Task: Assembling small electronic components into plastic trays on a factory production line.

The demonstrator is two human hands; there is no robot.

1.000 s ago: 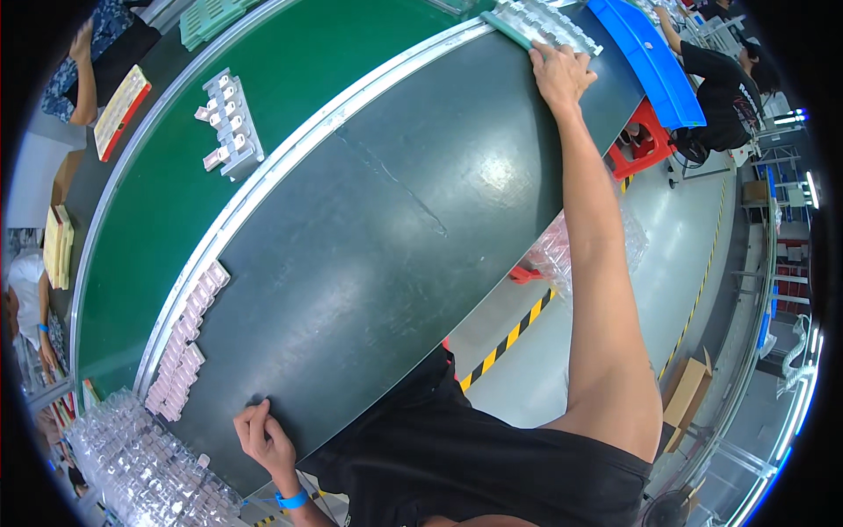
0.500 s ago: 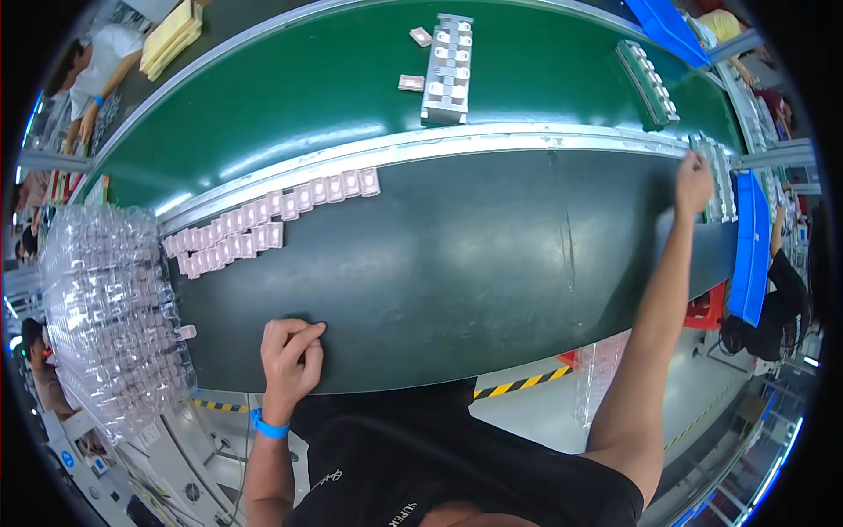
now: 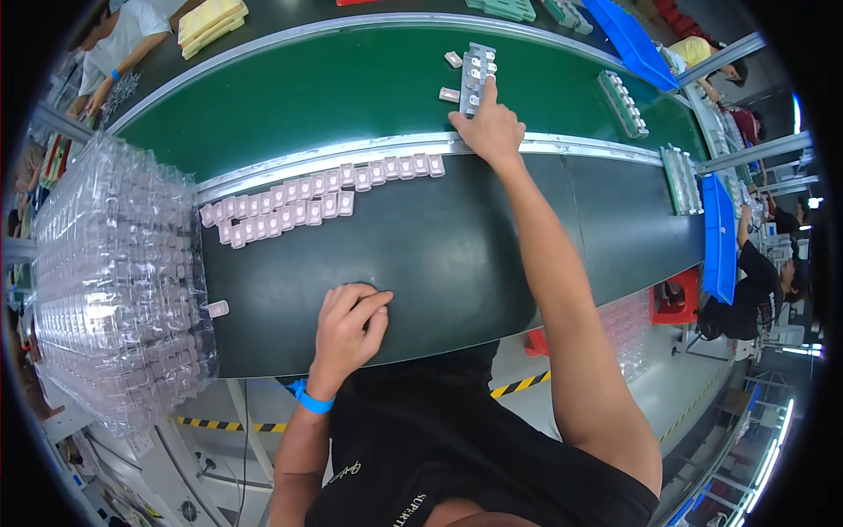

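My right hand (image 3: pixel 492 127) reaches over the green conveyor belt to a grey fixture (image 3: pixel 468 75) that carries several small white parts. Thumb and index finger are spread apart at its near end, and the index tip overlaps the fixture. Whether the fingers touch it I cannot tell. Two small pink trays (image 3: pixel 450 95) lie left of the fixture. My left hand (image 3: pixel 347 325) rests on the dark tabletop (image 3: pixel 439 255) near its front edge, fingers curled in, nothing visible in them. Rows of pink trays (image 3: pixel 303 212) stand along the table's far left side.
A tall stack of clear plastic trays (image 3: pixel 114 290) fills the left end, with a loose pink piece (image 3: pixel 218 308) beside it. Farther right are another fixture (image 3: pixel 623 105) on the belt, grey-green fixtures (image 3: pixel 682 180) and a blue bin (image 3: pixel 718 237). A metal rail (image 3: pixel 597 145) divides belt and table.
My right hand has swung left from the fixtures at the table's right end to the fixture on the belt. My left hand stays curled on the table. The view has shifted.
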